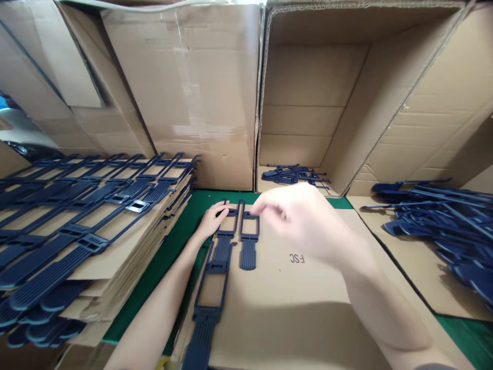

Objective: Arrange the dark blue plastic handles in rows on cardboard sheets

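Observation:
My left hand [213, 220] rests at the top end of a dark blue plastic frame with a ribbed tongue [222, 248]. Its fingers stretch over the frame's upper bar, and a gap shows between thumb and forefinger. To the right lies a second part of the same kind [248, 254], its ribbed end towards me. My right hand [298, 218] is over the cardboard sheet [285, 313], slightly blurred, its fingers curled and fingertips close to the second part's upper corner. Whatever these fingers hold, if anything, is hidden. A third such part [203, 331] lies nearer me along the sheet's left edge.
Stacked cardboard sheets [127, 264] with rows of the same blue parts stand at the left. An open carton [308, 77] behind holds several loose parts [295, 174]. More parts [435, 231] are heaped on cardboard at the right. Green table surface [150, 280] shows between.

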Demonstrator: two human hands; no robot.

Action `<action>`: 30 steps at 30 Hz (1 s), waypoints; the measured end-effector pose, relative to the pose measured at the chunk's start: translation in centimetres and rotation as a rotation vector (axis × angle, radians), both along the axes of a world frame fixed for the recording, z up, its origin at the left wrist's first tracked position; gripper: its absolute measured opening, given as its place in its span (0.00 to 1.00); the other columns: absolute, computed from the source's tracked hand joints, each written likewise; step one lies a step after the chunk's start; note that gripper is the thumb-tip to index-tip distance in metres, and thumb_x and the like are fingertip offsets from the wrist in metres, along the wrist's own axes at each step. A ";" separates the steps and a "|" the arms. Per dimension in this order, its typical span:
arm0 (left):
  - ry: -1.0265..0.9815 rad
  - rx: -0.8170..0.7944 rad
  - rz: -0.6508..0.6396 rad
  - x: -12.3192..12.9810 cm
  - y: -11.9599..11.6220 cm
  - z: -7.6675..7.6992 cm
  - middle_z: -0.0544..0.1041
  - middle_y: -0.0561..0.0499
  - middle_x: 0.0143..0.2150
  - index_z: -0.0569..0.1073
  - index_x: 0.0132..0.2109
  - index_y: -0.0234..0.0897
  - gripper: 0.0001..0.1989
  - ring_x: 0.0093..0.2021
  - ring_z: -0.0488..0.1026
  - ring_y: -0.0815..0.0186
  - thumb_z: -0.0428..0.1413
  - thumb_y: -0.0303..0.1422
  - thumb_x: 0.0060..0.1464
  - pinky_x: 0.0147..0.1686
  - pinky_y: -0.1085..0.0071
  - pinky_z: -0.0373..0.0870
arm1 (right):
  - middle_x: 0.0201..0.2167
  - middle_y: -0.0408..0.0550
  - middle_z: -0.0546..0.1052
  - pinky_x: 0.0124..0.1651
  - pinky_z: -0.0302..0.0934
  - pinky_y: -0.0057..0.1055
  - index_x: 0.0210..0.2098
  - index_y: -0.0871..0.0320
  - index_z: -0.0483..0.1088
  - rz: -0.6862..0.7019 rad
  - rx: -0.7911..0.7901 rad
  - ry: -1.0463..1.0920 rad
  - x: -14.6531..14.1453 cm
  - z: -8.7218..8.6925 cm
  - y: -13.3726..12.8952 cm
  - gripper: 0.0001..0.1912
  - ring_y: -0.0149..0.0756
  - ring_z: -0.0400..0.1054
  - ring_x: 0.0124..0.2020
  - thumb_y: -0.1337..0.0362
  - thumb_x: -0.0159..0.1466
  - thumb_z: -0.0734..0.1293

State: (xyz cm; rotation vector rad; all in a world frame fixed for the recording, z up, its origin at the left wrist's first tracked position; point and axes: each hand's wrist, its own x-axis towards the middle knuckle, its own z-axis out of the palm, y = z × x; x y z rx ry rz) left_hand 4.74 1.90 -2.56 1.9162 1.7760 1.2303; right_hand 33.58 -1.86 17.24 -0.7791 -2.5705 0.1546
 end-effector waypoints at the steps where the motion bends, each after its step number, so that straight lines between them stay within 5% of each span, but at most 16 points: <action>1: 0.000 -0.003 -0.007 0.0 0.0 0.1 0.74 0.46 0.55 0.78 0.46 0.39 0.21 0.60 0.65 0.55 0.48 0.47 0.59 0.62 0.56 0.57 | 0.35 0.44 0.79 0.40 0.64 0.32 0.37 0.52 0.77 -0.127 -0.084 -0.024 0.0 -1.2 3.1 0.17 0.38 0.73 0.37 0.68 0.62 0.57; 4: 0.002 -0.016 -0.033 0.0 -0.1 0.4 0.73 0.44 0.56 0.78 0.46 0.39 0.21 0.60 0.65 0.56 0.48 0.47 0.59 0.62 0.56 0.57 | 0.45 0.49 0.77 0.44 0.62 0.34 0.43 0.52 0.76 -0.586 -0.202 -0.092 1.3 -6.0 12.5 0.18 0.43 0.72 0.45 0.70 0.62 0.58; 6: 0.004 -0.024 -0.041 0.1 0.0 0.6 0.73 0.44 0.56 0.78 0.45 0.39 0.21 0.60 0.65 0.56 0.48 0.47 0.59 0.62 0.56 0.57 | 0.49 0.60 0.74 0.45 0.62 0.39 0.50 0.59 0.72 -0.706 -0.211 -0.112 3.0 -9.3 17.0 0.21 0.50 0.70 0.48 0.71 0.62 0.57; 9: 0.010 -0.028 -0.043 0.0 0.0 0.7 0.72 0.44 0.57 0.78 0.45 0.39 0.20 0.60 0.65 0.56 0.48 0.47 0.59 0.62 0.57 0.56 | 0.52 0.61 0.73 0.48 0.59 0.38 0.57 0.60 0.66 -0.755 -0.205 -0.151 5.5 -13.1 20.5 0.25 0.49 0.67 0.51 0.72 0.61 0.58; 18: 0.024 -0.020 -0.042 -0.3 0.2 0.4 0.73 0.46 0.56 0.78 0.46 0.40 0.20 0.60 0.65 0.57 0.48 0.46 0.60 0.63 0.58 0.55 | 0.53 0.61 0.68 0.53 0.54 0.41 0.55 0.60 0.67 -0.756 -0.107 -0.220 7.5 -18.1 23.1 0.24 0.49 0.60 0.54 0.71 0.59 0.59; 30: 0.036 -0.032 -0.028 -0.3 0.3 0.4 0.72 0.46 0.57 0.78 0.46 0.41 0.20 0.60 0.65 0.57 0.47 0.47 0.60 0.63 0.58 0.54 | 0.51 0.59 0.68 0.55 0.47 0.44 0.54 0.57 0.67 -0.784 -0.054 -0.098 7.6 -18.7 23.2 0.20 0.49 0.57 0.54 0.65 0.63 0.60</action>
